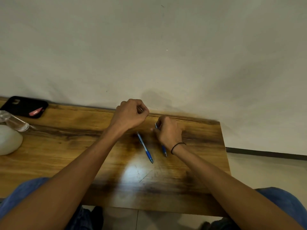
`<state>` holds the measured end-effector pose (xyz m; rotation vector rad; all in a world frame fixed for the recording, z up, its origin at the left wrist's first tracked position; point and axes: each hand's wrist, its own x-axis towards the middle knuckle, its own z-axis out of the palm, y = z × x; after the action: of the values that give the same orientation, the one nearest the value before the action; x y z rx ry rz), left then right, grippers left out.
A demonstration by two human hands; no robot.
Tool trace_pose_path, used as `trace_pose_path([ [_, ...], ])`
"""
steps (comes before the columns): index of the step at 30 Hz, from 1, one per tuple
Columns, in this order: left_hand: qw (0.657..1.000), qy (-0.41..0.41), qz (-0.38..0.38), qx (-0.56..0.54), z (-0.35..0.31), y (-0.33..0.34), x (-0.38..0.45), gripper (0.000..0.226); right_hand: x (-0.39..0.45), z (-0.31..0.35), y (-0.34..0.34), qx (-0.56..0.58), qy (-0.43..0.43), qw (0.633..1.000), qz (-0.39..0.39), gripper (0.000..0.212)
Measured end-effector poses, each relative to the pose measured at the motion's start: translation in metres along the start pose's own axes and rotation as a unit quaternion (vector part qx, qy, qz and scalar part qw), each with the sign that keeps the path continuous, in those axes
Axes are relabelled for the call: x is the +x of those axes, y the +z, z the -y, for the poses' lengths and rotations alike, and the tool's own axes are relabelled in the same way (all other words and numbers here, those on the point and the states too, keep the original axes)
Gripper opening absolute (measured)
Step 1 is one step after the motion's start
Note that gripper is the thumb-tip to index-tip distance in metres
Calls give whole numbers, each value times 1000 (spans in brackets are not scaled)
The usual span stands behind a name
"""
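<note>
L hand [131,113] is raised w/ fingers curled tight, can't tell if it pinches anything; R hand [168,131] grips one blue pen [164,151] against the table [66,146]. 2nd pen [145,147] lies loose btw the wrists, long axis far-to-near, tip toward the person, nearer the L hand. Count: 2 pens.

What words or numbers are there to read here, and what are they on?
None of the writing here can be read.
Red tag on the black phone case: white marks, too blurred to read.
Lying blue pen: no print shows.
Held blue pen in the right hand: no print shows.
</note>
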<state>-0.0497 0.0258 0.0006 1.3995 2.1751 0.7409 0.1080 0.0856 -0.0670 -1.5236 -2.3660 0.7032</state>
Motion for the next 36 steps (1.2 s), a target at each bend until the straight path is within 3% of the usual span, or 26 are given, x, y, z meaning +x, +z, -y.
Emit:
trace_pose_path([
  [11,1000,-10,-9,10,0,-3,0,16,-3,-4,26,-83,-81,993,-9,34],
  [18,999,-27,-15,27,3,-6,1,17,-6,5,11,-59,-110,992,-7,33],
  [22,998,-50,-19,27,2,-7,1,16,-16,22,13,-65,-125,988,60,39],
  [25,998,-63,-17,27,2,-9,0,15,-28,29,27,-98,-120,980,124,28],
  [31,994,-92,10,56,9,-9,1,16,-22,24,22,-20,-65,991,115,20],
  [34,989,-107,66,79,12,-7,2,24,-13,26,7,66,-25,992,103,23],
  [36,983,-132,124,17,14,-3,3,32,-10,30,0,124,-5,989,82,21],
])
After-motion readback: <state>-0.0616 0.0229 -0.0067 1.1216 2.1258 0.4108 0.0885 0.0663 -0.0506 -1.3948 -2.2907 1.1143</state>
